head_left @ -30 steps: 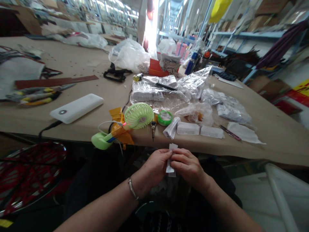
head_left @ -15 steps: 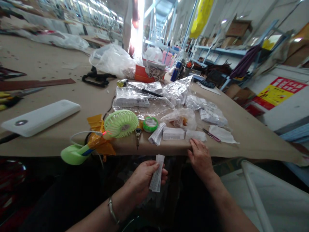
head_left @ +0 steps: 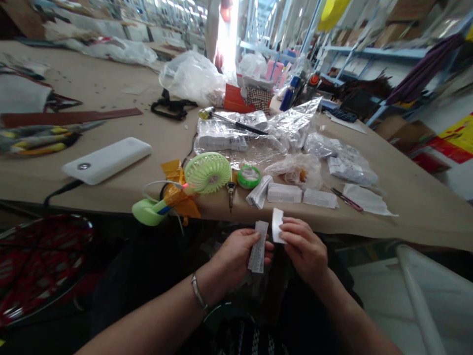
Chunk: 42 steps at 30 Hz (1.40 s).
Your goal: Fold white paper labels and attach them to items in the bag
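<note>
Holding a printed strip (head_left: 258,246) upright in the left hand (head_left: 236,254), pinched between thumb and fingers, just below the table (head_left: 406,197) edge. Gripping a small white label (head_left: 277,225) in the right hand (head_left: 305,246), fingertips clamped on its lower edge, just beside the strip but not touching. Looking like pairing the two pieces; likely calling for lining edges up squarely. Keeping both wrists low over the lap, palms turned inward, stacks (head_left: 284,193) lying near on the table.
</note>
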### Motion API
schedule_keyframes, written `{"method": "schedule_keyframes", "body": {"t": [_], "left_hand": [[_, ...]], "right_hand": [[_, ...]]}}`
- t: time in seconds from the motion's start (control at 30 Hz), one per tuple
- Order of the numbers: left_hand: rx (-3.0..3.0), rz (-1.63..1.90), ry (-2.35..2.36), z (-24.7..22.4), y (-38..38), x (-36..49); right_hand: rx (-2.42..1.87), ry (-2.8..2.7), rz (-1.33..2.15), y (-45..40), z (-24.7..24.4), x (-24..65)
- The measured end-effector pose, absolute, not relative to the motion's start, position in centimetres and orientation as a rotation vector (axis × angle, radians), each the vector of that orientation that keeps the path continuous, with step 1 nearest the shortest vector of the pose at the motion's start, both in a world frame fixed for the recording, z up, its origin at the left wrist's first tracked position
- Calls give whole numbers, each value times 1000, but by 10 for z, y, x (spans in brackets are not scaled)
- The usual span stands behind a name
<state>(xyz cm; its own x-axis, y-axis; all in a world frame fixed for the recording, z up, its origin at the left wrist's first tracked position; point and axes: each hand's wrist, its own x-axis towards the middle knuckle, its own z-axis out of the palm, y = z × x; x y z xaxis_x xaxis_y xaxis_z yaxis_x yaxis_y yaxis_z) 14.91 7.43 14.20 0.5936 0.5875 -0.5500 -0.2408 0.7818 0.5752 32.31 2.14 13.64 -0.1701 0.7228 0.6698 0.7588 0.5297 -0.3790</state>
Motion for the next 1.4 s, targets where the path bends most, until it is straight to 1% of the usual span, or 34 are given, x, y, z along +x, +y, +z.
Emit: {"method": "schedule_keyframes", "body": {"t": [0.07,0.2,0.37,0.57,0.7,0.8,0.9,1.0,1.07,1.17,1.4], "left_hand": [[443,583,751,142,75,148],[367,681,748,137,76,145],[330,684,756,133,76,141],[339,670,684,131,74,138],[388,638,713,130,74,135],[434,542,723,134,74,131],[463,418,683,139,71,127],[484,373,635,141,67,124],[495,358,623,140,64,124],[517,335,631,139,61,124],[578,313,683,140,58,125]], "right_hand": [[-1109,-2060,-9,21,133,300],[-1054,-2171,1,23,123,280],[-1056,-2260,75,22,120,280],[-1081,-2269,61,21,120,276],[-1063,-2167,157,18,122,277],[-1213,-1859,357,18,123,284],[-1347,-1474,783,27,122,294],[-1187,-1281,1387,38,120,300],[-1046,-1209,1657,43,118,301],[-955,-1125,1797,47,116,297],[-905,-1098,1825,50,112,289]]}}
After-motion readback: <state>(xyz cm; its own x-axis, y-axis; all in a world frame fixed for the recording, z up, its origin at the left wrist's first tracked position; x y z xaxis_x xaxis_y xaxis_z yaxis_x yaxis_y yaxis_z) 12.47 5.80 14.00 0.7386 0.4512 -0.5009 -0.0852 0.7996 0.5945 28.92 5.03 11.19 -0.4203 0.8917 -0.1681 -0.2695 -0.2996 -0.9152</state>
